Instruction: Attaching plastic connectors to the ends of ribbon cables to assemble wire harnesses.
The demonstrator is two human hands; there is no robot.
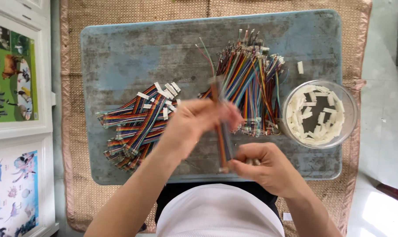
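Rainbow ribbon cable [222, 131] runs lengthwise away from the body between both hands [234, 140].

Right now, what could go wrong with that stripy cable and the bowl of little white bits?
The clear round bowl of small white plastic connectors sits near the blue table's edge; the right hand might knock it. The rainbow ribbon cable the left hand holds could snag the loose wire pile.
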